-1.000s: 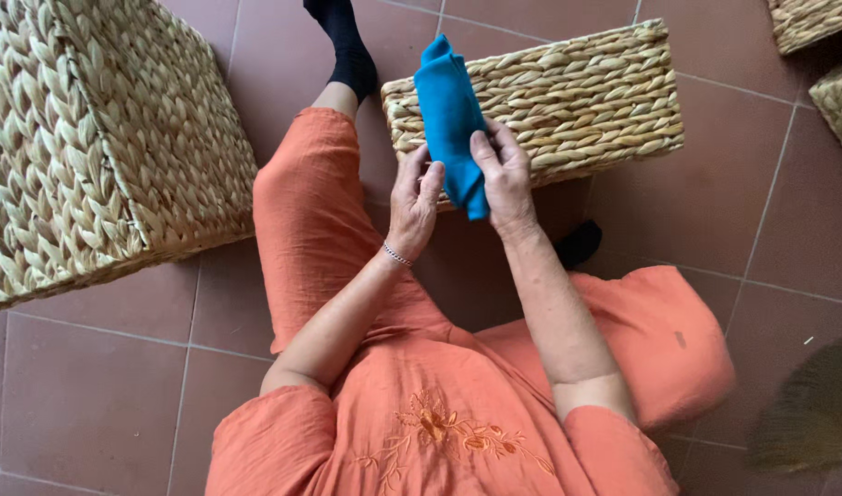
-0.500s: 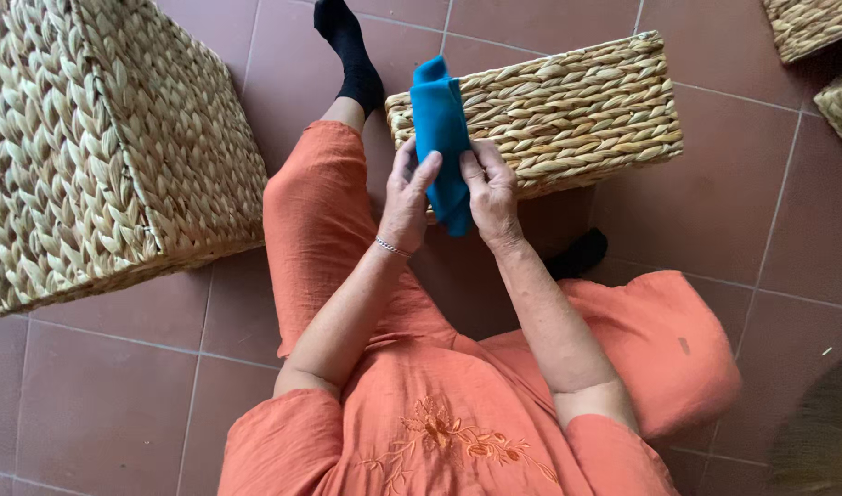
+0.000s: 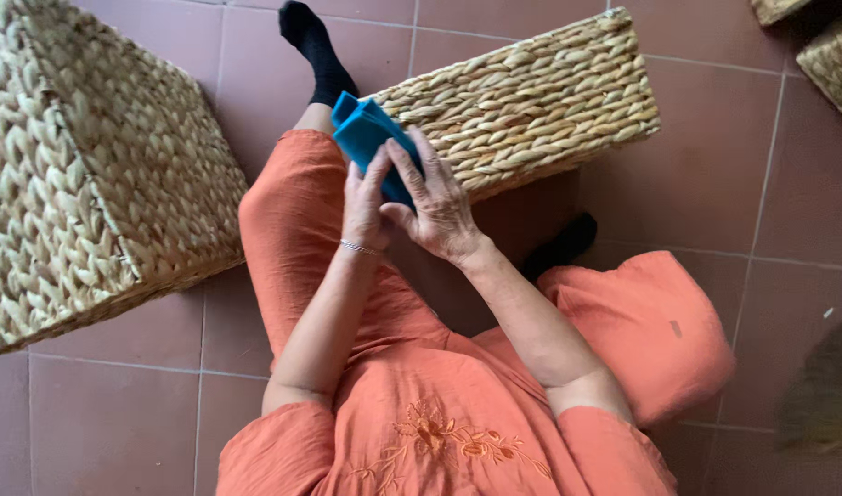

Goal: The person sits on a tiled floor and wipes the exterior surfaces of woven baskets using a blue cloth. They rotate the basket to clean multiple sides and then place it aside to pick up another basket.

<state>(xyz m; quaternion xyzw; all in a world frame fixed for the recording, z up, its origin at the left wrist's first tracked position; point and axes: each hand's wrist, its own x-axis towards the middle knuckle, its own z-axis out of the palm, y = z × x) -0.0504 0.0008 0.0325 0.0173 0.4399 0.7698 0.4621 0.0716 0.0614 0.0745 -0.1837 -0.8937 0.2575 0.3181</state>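
I sit on the floor in orange clothes with black socks. A folded teal cloth [image 3: 366,138] is held up in front of me between both hands. My left hand [image 3: 363,207] grips its near side from the left, a thin bracelet at the wrist. Over the cloth's right face lies my right hand [image 3: 433,207], fingers spread across it. The cloth's lower part is hidden behind my fingers. A long woven basket [image 3: 531,96] lies just behind the cloth.
A large woven cube basket [image 3: 90,165] stands at the left on the reddish tiled floor [image 3: 696,156]. More woven baskets [image 3: 830,46] show at the top right corner. My left leg [image 3: 292,230] stretches forward between the two nearest baskets.
The teal cloth has become shorter and more compact, folded down between my hands. Both hands have closed in around it and shifted slightly left in the view.
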